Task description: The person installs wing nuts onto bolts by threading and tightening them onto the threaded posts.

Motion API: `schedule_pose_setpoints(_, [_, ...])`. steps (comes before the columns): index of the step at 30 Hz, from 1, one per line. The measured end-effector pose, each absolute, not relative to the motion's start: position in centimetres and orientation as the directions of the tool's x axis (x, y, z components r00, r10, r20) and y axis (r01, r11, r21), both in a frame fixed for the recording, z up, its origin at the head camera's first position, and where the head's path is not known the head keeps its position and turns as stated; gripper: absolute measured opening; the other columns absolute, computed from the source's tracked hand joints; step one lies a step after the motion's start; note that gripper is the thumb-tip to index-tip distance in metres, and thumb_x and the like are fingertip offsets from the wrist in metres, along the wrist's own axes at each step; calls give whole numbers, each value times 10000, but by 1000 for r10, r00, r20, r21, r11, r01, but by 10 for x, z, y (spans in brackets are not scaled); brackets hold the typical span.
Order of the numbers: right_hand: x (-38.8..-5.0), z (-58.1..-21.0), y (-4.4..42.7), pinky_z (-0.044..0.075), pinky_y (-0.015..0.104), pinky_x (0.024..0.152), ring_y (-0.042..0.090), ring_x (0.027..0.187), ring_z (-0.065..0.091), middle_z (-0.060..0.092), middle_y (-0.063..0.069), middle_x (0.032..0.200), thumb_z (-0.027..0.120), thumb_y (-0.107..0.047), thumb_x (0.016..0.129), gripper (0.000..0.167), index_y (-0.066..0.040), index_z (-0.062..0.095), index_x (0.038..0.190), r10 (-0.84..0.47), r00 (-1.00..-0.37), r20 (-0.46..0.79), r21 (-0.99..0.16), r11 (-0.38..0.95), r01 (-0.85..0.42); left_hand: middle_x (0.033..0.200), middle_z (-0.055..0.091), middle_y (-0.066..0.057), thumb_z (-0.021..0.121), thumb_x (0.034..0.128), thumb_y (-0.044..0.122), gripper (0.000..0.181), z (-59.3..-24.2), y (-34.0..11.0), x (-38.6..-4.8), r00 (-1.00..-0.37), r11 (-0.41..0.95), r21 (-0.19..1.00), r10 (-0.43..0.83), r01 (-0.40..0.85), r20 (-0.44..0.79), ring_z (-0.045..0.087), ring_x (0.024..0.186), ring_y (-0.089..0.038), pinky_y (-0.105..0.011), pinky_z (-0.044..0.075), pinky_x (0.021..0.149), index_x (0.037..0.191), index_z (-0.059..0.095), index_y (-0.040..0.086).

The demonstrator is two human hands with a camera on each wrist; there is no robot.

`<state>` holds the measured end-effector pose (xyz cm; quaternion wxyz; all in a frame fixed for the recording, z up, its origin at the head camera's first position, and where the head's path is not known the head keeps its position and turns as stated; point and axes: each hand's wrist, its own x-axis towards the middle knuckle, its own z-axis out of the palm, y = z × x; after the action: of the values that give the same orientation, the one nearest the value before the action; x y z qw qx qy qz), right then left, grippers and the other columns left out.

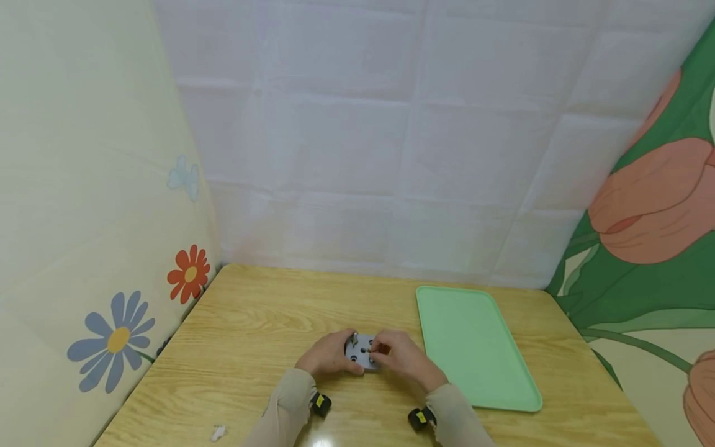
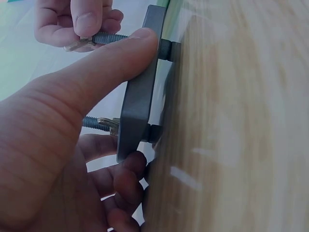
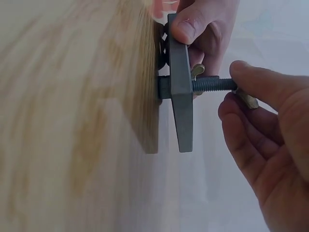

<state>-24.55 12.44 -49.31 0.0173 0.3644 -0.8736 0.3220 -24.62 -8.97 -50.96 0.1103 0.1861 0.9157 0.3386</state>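
Note:
A grey plate (image 1: pixel 359 361) is held just over the table, with threaded bolts standing up through it and their heads underneath. My left hand (image 1: pixel 331 355) grips its left side, thumb (image 2: pixel 140 43) along the near edge and fingers around the far edge. With thumb and fingers, my right hand (image 1: pixel 406 359) pinches a brass-coloured wing nut (image 3: pixel 248 99) at the free end of one bolt (image 3: pixel 215 85). Another wing nut (image 2: pixel 114 124) sits on a second bolt (image 2: pixel 95 123), close to the plate's face. The right fingers partly cover the pinched nut.
A light green tray (image 1: pixel 469 347) lies to the right of my hands on the wooden table (image 1: pixel 268 310). Near the front left is a small whitish patch (image 1: pixel 218 433). Fabric hangings (image 1: pixel 357 155) enclose the back and both sides.

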Motion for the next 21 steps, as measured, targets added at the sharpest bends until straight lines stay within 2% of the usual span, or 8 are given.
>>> schedule_pose_setpoints(6, [-246, -493, 125, 477, 218, 652, 17, 748, 543, 590, -113, 849, 706, -137, 858, 95, -197, 634, 842, -624, -742, 246, -546, 543, -638, 1155, 576, -22, 821, 686, 451, 870, -509, -90, -246, -906, 699, 663, 416, 267, -73, 525, 926, -143, -368, 431, 796, 1366, 452, 53])
schedule_pose_setpoints(9, [-246, -492, 125, 490, 228, 683, 30, 781, 563, 602, -99, 877, 703, -86, 850, 101, -168, 646, 863, -627, -743, 234, -566, 534, -629, 1169, 576, -32, 825, 682, 442, 865, -509, -90, -247, -908, 697, 666, 413, 268, -67, 528, 945, -152, -377, 431, 813, 1360, 457, 52])
schedule_pose_setpoints(15, [-245, -491, 127, 499, 261, 732, 49, 826, 581, 639, -76, 911, 629, 19, 851, 160, -128, 679, 890, -624, -747, 231, -570, 535, -623, 1171, 578, -31, 833, 677, 429, 865, -509, -89, -247, -909, 691, 676, 411, 256, -76, 527, 948, -152, -386, 427, 833, 1361, 458, 55])
schedule_pose_setpoints(21, [-245, -491, 130, 493, 264, 720, 55, 822, 578, 655, -66, 913, 581, 31, 876, 205, -130, 704, 904, -632, -735, 246, -558, 527, -641, 1170, 578, -31, 835, 678, 419, 880, -511, -90, -247, -909, 691, 678, 409, 249, -83, 529, 941, -152, -395, 428, 837, 1373, 445, 47])
